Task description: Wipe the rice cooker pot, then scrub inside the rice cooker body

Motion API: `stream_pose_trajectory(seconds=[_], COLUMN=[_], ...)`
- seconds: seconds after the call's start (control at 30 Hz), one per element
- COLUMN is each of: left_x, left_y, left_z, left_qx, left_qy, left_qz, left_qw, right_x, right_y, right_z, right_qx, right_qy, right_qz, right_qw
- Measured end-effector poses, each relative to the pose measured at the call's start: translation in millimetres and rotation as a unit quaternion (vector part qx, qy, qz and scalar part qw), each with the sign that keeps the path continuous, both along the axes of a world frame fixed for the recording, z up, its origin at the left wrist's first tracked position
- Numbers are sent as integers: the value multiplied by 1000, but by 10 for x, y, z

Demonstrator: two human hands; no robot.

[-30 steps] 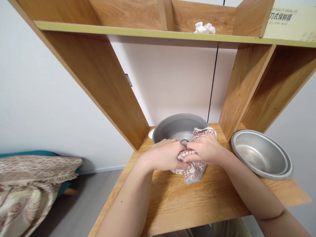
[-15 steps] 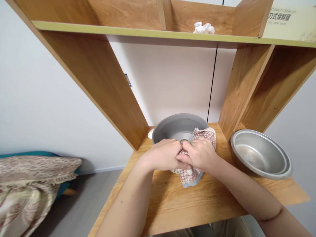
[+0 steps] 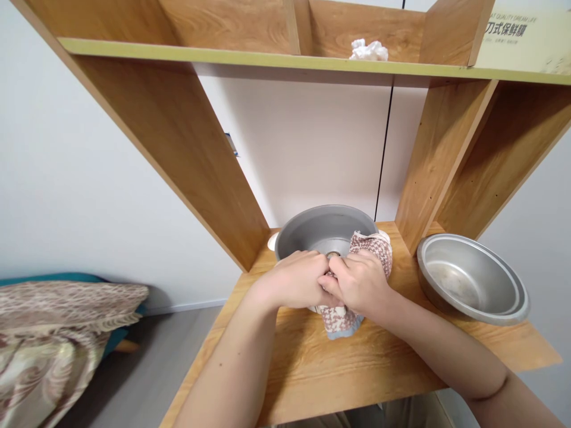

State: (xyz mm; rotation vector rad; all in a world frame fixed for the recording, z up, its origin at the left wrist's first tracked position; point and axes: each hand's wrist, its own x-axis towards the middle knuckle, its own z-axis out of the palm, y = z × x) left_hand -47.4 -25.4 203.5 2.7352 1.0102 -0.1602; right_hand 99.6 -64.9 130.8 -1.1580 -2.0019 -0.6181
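Note:
A round grey pot [image 3: 323,220] stands on the wooden surface, its inside facing up toward me. Over its near right rim lies a brown-and-white patterned cloth [image 3: 375,245], whose blue-grey edge hangs down in front. My right hand [image 3: 359,282] is closed on this cloth. Beside it, my left hand [image 3: 301,276] has its fingers curled at the pot's near rim, touching my right hand and the cloth; what it grips is hidden. A small round ring-like part [image 3: 332,254] shows just beyond the meeting fingers.
To the right rests a wide silver metal bowl [image 3: 468,276] on the wooden surface [image 3: 339,368]. Shelf boards [image 3: 285,58] run overhead, with crumpled white tissue [image 3: 368,50] and a printed box [image 3: 526,41]. Patterned fabric [image 3: 53,345] lies at the lower left.
My right hand has shifted very slightly, and the cloth's hanging end has moved a little to the left. My left hand stays at the pot's rim.

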Motion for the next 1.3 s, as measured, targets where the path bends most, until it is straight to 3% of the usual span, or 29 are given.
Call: stream_pose_trajectory(seconds=[0.33,0.6,1.3], left_x=[14,15,21], left_y=[-22,-9,-75], left_z=[53,57,47], left_qx=[14,16,17], left_qy=[29,26,-3], left_qz=[-5,-14,0], left_qw=[999,999,1000], right_x=[83,271,-17], right_y=[97,222,3], right_z=[-42,-12,4], right_qx=[48,17,75], right_qy=[1,-23,30], right_qz=[38,65,-7], right_qw=[998,997,997])
